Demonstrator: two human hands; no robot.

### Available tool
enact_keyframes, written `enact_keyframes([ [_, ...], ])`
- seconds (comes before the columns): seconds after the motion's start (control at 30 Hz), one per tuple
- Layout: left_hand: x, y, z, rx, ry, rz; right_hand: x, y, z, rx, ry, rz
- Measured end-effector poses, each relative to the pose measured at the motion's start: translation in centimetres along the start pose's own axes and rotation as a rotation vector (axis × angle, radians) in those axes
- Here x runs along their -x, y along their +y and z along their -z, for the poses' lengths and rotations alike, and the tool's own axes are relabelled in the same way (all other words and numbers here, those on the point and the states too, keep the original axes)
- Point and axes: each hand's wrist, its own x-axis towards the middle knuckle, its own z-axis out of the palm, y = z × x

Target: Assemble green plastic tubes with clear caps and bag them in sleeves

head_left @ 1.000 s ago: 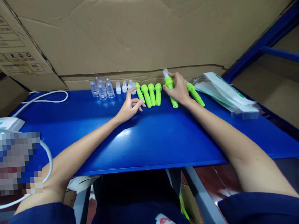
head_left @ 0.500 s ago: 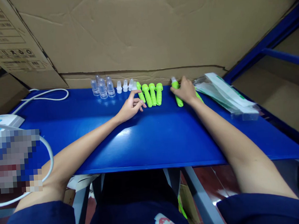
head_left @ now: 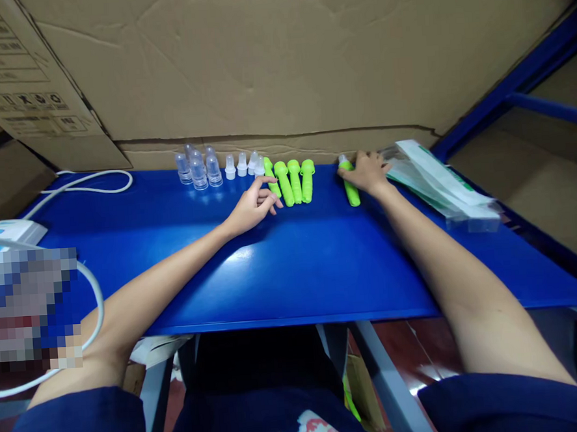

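Note:
My right hand rests at the back right of the blue table, its fingers over a green pen-like tube with a clear cap that lies flat on the table. My left hand lies on the table with its fingers loosely spread and nothing in it, fingertips touching the leftmost piece of a row of green tubes. Left of that row stand small white caps and several clear caps.
A stack of clear plastic bags lies at the right next to my right hand. A white device with a looping white cable sits at the left. Cardboard boxes wall off the back.
My right hand has laid the capped green tube down and carried it to the right, toward the bags. My left hand has stayed by the row of green tubes.

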Motion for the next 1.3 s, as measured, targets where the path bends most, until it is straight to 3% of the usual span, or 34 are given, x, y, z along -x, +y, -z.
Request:
enact_keyframes([
  [0.2, 0.0, 0.2, -0.1, -0.019, -0.008, 0.001, -0.9, 1.1, -0.7, -0.087, -0.007, -0.111],
  [0.7, 0.0, 0.1, 0.1, -0.053, -0.029, 0.004, -0.7, 0.5, -1.0, -0.098, -0.003, 0.085],
  [1.07, 0.0, -0.3, 0.2, -0.054, -0.046, -0.008, -1.4, 1.0, -2.3, -0.134, 0.012, 0.09],
  [1.3, 0.0, 0.0, 0.2, -0.06, -0.04, 0.013, -0.6, 0.6, -1.8, -0.104, -0.007, 0.105],
])
